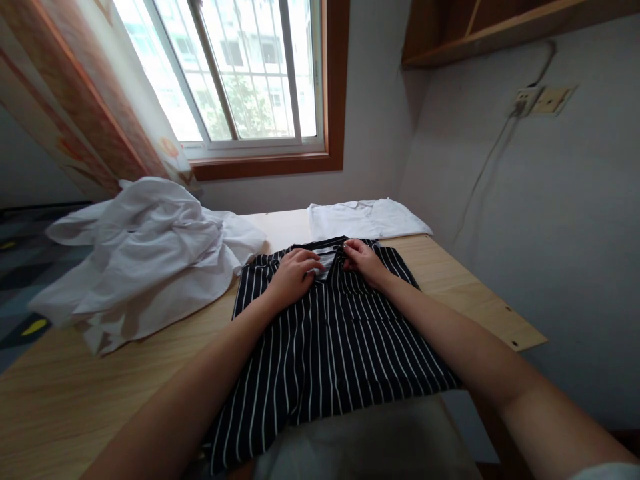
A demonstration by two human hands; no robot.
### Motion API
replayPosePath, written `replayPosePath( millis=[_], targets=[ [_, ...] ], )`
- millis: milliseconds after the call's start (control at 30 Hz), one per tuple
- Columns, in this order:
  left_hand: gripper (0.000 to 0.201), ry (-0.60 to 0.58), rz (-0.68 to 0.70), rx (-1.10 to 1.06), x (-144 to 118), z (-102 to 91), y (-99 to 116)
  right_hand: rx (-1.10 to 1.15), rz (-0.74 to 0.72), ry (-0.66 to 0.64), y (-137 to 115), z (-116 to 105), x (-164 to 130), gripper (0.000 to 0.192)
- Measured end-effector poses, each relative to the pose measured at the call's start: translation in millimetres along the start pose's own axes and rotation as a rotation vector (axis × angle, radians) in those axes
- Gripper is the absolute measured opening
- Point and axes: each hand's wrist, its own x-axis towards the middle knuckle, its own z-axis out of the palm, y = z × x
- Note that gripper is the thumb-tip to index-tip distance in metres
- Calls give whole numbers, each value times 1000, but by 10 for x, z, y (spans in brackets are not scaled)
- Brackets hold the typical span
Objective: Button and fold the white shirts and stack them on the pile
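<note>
A black shirt with thin white stripes (325,340) lies flat on the wooden table (90,387), its collar at the far end and its hem hanging over the near edge. My left hand (293,273) rests on the left side of the collar, fingers curled on the fabric. My right hand (364,259) pinches the collar's right side near the neck opening. Both hands sit close together at the collar.
A crumpled pile of white garments (145,253) covers the table's left part. A folded white shirt (365,219) lies at the far edge. A window (240,73) is beyond, a grey wall with a socket and cable (537,100) to the right, a shelf above.
</note>
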Motion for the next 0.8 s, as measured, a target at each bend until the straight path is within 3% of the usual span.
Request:
replayPosePath(
  millis=[100,200,433,600,800],
  targets=[
    [22,-160,-42,-211,10,21,234,2,-18,32,18,-4,17,37],
    [24,-207,-91,-276,-38,33,350,-11,-38,71,41,-18,39,37],
    [23,-131,-126,-239,-359,25,207,-155,-149,13,81,-11,45,33],
    [20,-76,-169,-194,-391,-4,255,-184,-167,-15,96,21,37,34],
    [27,34,-261,-63,-399,-116,198,-78,-51,192,58,-108,90,33]
  ],
)
